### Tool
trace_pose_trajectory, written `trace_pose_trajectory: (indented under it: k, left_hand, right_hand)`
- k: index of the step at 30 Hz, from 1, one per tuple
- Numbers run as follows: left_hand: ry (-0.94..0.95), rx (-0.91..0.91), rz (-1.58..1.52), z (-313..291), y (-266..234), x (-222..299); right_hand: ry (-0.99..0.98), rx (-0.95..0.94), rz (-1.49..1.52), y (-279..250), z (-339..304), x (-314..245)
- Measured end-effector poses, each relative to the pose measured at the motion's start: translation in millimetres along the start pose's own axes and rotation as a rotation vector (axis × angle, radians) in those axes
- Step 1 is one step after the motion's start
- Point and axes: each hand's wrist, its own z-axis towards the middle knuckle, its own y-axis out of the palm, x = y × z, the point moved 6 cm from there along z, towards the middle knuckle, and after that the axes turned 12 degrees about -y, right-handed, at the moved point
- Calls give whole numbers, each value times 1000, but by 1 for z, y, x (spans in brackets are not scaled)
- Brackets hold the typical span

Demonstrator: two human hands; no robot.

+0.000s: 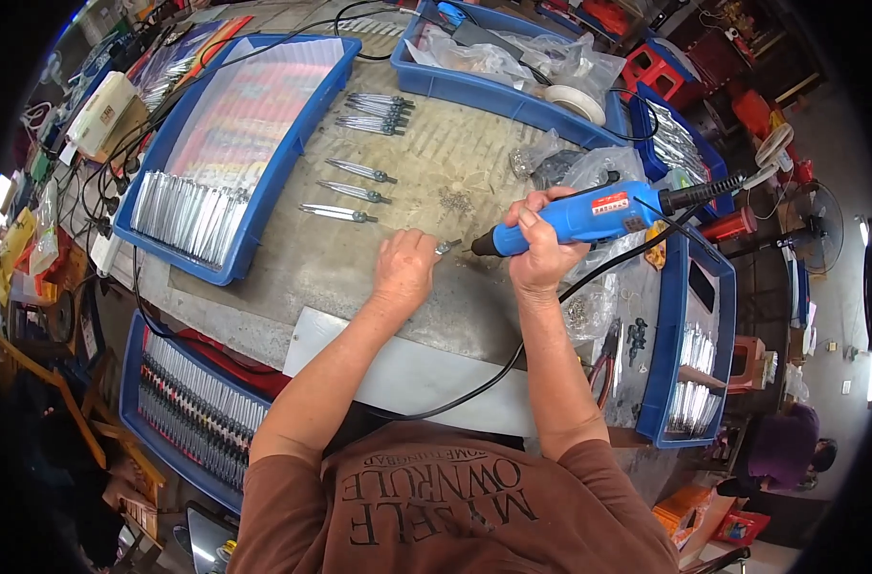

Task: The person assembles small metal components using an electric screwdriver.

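My right hand (541,247) is wrapped round a blue electric screwdriver (589,218), whose black nose points left toward my left hand. Pinched in the fingers of my left hand (407,266) is a silver drawing compass; its dark head (446,247) sticks out toward the screwdriver's bit, and the palm covers the rest. Whether bit and head touch, I cannot tell. Beyond my left hand several finished-looking compasses lie in a column, among them a single compass (336,212) and a stacked bunch (374,120). Tiny metal parts (455,199) are heaped in front of the screwdriver.
A blue tray (293,143) of silver compass legs stands on the left. Another blue tray (512,96) at the back holds plastic bags. Pliers (605,364) lie right, beside a narrow blue tray (651,383). The screwdriver's black cable (493,383) loops across my right forearm.
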Motion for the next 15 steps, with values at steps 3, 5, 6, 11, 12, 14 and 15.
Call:
trace_pose_trajectory:
  k: [3, 5, 6, 11, 12, 14, 15]
  left_hand:
    - [15, 0, 17, 0, 2, 0]
    - [-9, -16, -11, 1, 2, -1]
    - [-8, -18, -10, 1, 3, -1]
    - [-31, -18, -38, 3, 1, -1]
    - [-32, -19, -36, 3, 1, -1]
    - [-29, -19, -37, 5, 2, -1]
    - [-30, -20, -35, 5, 3, -2]
  right_hand:
    - [15, 19, 5, -6, -3, 1]
    - [31, 30, -8, -9, -4, 2]
    - [25, 16, -12, -9, -5, 1]
    - [35, 19, 3, -10, -7, 3]
    - [31, 10, -9, -10, -7, 4]
    - [28, 3, -21, -10, -6, 5]
    - [35, 6, -10, -9, -6, 7]
